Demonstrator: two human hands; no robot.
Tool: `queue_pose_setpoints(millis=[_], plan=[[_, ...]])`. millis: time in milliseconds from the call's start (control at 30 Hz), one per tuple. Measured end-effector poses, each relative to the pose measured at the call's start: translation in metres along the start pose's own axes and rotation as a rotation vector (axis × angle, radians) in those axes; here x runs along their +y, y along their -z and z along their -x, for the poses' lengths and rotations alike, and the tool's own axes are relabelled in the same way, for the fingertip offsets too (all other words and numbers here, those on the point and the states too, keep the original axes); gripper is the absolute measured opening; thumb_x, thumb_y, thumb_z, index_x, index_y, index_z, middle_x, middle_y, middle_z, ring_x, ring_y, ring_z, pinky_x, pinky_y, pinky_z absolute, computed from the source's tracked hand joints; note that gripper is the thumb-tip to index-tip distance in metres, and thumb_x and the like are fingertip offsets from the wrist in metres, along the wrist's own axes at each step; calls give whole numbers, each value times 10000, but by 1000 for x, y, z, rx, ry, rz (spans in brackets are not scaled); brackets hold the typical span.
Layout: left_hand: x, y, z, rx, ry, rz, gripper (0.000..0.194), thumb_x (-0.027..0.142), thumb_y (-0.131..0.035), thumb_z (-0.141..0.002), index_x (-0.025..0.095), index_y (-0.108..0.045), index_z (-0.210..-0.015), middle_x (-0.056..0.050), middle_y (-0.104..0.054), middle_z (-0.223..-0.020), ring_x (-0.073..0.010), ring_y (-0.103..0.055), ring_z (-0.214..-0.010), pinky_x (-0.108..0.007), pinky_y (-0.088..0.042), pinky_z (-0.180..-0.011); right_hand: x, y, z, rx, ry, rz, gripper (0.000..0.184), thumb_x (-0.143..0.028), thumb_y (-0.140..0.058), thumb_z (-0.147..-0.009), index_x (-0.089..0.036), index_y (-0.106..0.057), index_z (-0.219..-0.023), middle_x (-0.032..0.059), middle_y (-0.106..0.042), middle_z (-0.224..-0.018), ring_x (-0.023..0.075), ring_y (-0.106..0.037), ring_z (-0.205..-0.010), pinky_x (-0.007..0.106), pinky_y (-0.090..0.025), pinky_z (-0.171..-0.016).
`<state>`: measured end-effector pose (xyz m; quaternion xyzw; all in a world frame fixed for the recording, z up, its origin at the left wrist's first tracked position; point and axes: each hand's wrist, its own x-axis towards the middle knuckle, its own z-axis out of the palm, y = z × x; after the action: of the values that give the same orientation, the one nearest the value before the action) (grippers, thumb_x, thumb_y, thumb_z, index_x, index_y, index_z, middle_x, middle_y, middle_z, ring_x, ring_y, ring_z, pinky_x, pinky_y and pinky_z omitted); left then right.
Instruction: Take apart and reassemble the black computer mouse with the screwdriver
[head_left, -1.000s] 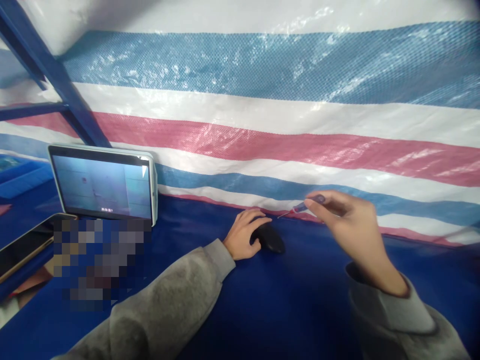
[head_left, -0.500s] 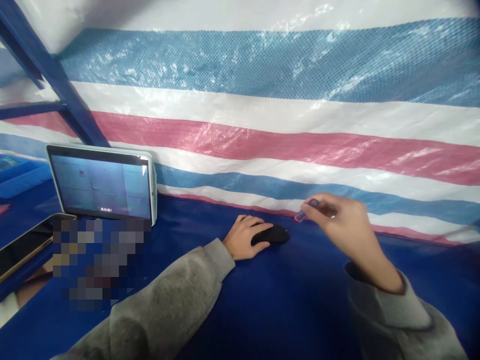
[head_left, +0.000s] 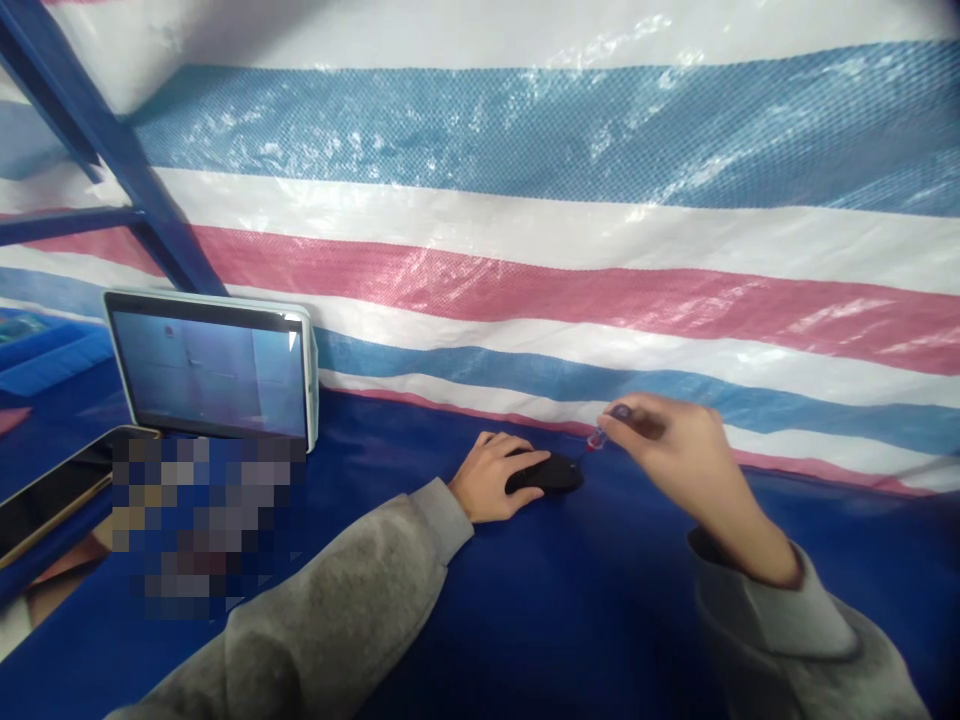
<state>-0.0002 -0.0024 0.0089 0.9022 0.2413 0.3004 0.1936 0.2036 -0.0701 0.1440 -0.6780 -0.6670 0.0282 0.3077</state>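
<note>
A black computer mouse (head_left: 553, 474) lies on the dark blue surface. My left hand (head_left: 495, 482) is closed over its left part, with fingers on top and the thumb along the near side. My right hand (head_left: 667, 435) is raised to the right of the mouse. Between its thumb and fingers is a small screwdriver (head_left: 597, 438) with a clear and red handle and a dark rounded end. Its thin shaft slants down to the left, and the tip appears to meet the right end of the mouse. The fingers hide part of the handle.
A tablet (head_left: 217, 365) in a pale case stands at the left, playing a video. A phone (head_left: 64, 490) lies left of a blurred-out patch. Striped plastic sheeting (head_left: 525, 290) hangs behind the blue surface, and a blue metal frame (head_left: 161, 205) rises at the upper left.
The screwdriver has come slightly down and left, its tip now at the mouse's right end. My left hand stays on the mouse. The view has shifted slightly.
</note>
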Motion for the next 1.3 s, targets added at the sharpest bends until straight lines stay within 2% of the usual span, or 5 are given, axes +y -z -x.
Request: queue_pose_setpoints(millis=[667,833,1033,1167,1300], plan=[[1,2,0,-51,-18,-44,457,426,-616,-870,252,-577,-1290,-82,-611,-1215,-256,-559,-1106,-422,-389,-957,1,-10,-1,-94,13,89,221,-357,-536,-802,-226,-609,-638,-4,-628,-593,163,-559,-567,288,-382,-601],[-1,-1,1,-35,-72,-32,431,407,-571,-909,221,-573,-1297,-96,-594,-1273,-248,-543,-1187,-420,-392,-1026,4,-14,-1,-95,52,171,187,-288,-499,-795,-223,-585,-643,0,-630,-605,151,-554,-545,268,-363,-579],[-5,-5,2,-41,-90,-31,427,434,-502,-954,219,-553,-1319,-89,-560,-1346,-245,-459,-1317,-426,-372,-1106,9,-16,-1,-77,80,224,150,-284,-484,-824,-237,-624,-794,2,-683,-641,181,-627,-597,269,-373,-586],[-7,-7,2,-39,-126,-8,450,470,-488,-959,206,-556,-1318,-93,-550,-1360,-231,-448,-1332,-407,-359,-1131,13,-18,-1,-122,66,279,211,-287,-440,-877,-244,-644,-848,3,-677,-603,203,-644,-603,283,-364,-577],[-7,-8,2,-35,-159,2,459,477,-468,-966,196,-552,-1319,-98,-538,-1372,-223,-433,-1346,-399,-355,-1140,15,-18,0,-141,79,360,329,-405,-376,-938,-231,-644,-860,38,-685,-628,225,-649,-619,296,-340,-550]])
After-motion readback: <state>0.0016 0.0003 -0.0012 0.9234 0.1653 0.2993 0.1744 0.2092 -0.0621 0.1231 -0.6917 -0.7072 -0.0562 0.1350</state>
